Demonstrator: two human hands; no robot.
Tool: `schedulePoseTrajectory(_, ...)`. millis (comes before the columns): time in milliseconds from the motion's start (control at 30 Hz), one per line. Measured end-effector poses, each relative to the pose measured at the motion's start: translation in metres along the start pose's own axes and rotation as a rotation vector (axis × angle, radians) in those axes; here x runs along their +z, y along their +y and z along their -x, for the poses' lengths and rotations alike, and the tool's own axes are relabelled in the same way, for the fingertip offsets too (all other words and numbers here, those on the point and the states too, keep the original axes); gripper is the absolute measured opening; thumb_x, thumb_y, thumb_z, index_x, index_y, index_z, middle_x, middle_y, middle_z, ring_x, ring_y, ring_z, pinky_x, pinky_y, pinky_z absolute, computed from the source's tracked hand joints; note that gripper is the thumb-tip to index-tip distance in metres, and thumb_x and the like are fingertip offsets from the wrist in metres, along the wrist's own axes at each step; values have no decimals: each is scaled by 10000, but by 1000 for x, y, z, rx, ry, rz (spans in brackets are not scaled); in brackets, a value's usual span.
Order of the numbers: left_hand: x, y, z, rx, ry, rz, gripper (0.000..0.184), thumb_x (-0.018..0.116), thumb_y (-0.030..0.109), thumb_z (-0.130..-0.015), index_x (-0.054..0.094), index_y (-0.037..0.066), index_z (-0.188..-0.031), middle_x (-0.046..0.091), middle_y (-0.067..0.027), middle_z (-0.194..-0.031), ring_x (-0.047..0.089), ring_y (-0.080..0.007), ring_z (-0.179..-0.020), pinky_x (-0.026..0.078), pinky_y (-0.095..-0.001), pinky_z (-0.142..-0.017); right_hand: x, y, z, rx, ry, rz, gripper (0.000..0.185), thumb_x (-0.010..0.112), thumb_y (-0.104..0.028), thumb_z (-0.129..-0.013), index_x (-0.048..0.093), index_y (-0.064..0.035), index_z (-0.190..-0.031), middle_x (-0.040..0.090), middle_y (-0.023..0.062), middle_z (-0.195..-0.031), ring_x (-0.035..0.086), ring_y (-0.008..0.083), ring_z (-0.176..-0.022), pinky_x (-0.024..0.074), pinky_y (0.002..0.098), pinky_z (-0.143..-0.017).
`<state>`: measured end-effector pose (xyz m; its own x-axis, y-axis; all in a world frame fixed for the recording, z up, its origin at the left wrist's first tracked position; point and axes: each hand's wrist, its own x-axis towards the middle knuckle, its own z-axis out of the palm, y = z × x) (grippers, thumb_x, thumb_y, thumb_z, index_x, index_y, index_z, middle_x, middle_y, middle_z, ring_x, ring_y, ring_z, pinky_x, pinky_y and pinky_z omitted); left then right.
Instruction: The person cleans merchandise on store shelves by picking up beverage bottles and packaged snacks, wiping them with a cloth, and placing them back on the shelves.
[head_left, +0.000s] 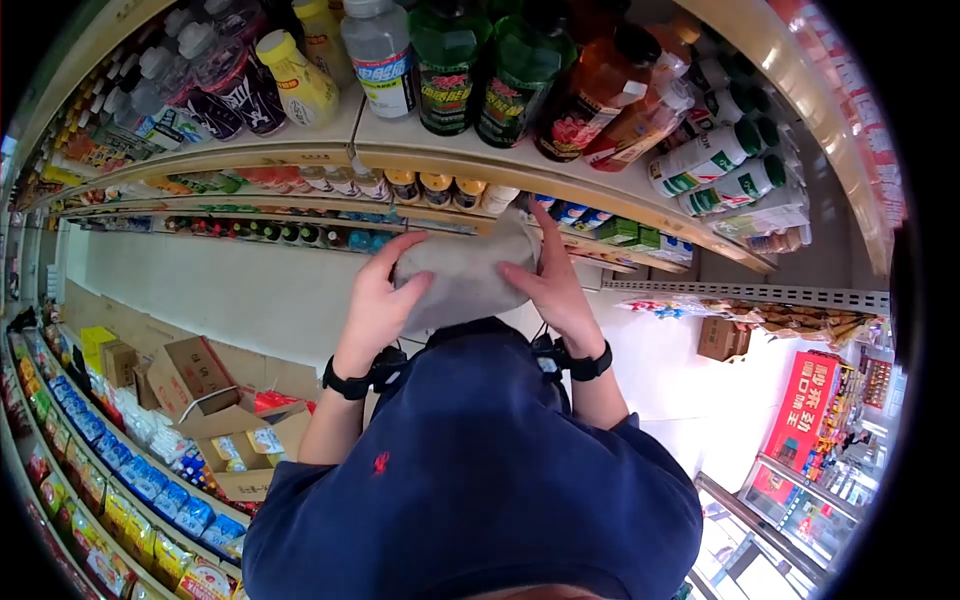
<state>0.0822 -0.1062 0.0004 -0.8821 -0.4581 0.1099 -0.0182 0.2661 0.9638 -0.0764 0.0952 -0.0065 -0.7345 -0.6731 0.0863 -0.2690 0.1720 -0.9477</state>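
Observation:
A grey cloth [465,265], bunched and folded, is held in front of my chest between both hands. My left hand [385,285] grips its left side, thumb on top and fingers curled behind it. On the other side my right hand [558,285] has its thumb pressed on the cloth and a finger pointing up along the edge. The fingers beneath the cloth are partly hidden. Each wrist wears a black band, the left band [350,382] and the right band [590,362]. Just beyond the cloth is a shelf edge [450,168] with bottled drinks.
Green bottles [447,75], a clear bottle [380,65] and yellow bottles [300,85] stand on the upper shelf. Lower left are open cardboard boxes [195,380] and shelves of blue packets [150,480]. A red sign [800,410] and a metal rail [760,520] are at right.

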Motion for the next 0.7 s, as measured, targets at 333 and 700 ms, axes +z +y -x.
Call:
schedulePoseTrajectory(333, 10, 68, -35, 418, 202, -787, 266, 775, 1, -727, 636, 53, -947, 650, -110, -944, 618, -324, -927, 496, -385, -841, -24, -67, -8, -142, -79, 573, 857, 765, -323, -838, 348, -7, -1518, 446, 241, -1478, 450, 435, -1351, 396, 488, -1122)
schedulePoseTrajectory(700, 18, 61, -75, 291, 70, -443, 365, 782, 89, -820, 643, 27, -1151, 683, -107, -1078, 670, -253, -962, 529, -372, -870, -44, -29, -29, -41, -406, 326, 406, 688, -364, -894, 625, -47, -1140, 693, 218, -921, 664, 406, -863, 510, 485, -747)
